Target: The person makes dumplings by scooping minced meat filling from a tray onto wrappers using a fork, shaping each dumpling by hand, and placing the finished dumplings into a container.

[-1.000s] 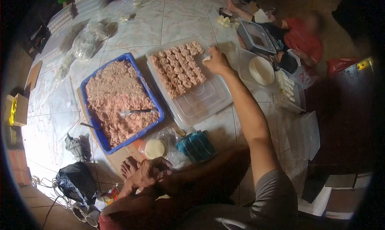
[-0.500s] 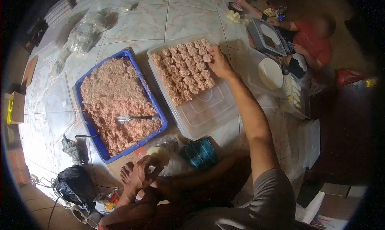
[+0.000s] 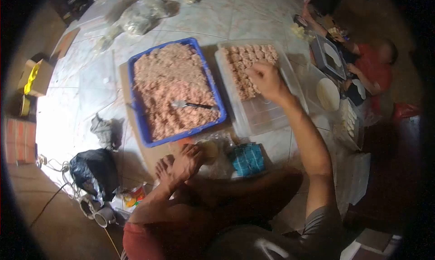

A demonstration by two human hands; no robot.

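Note:
My left hand (image 3: 188, 162) is low in the middle, its fingers bent against the edge of a stack of pale round wrappers (image 3: 209, 151) in a clear plastic bag. Over the clear plastic box (image 3: 263, 117) hovers my right hand (image 3: 268, 81), fingers curled and slightly blurred; whatever is inside them is hidden. Rows of meat-filled dumplings (image 3: 244, 60) cover the far part of that box's lid-like surface, some of them behind my hand. To the left, a blue tray (image 3: 146, 135) holds minced meat filling (image 3: 165, 83), with a fork (image 3: 192, 105) lying on it.
A teal checked packet (image 3: 248, 159) lies near my knee. At left are a black plastic bag (image 3: 94, 171) and a mug (image 3: 105, 216). Another person in a red shirt (image 3: 375, 72) sits at the right, near containers and white rounds (image 3: 328, 94).
My right hand has left the far right corner of the dumpling rows and drawn back over them. The view has shifted, so the trays appear farther right and higher.

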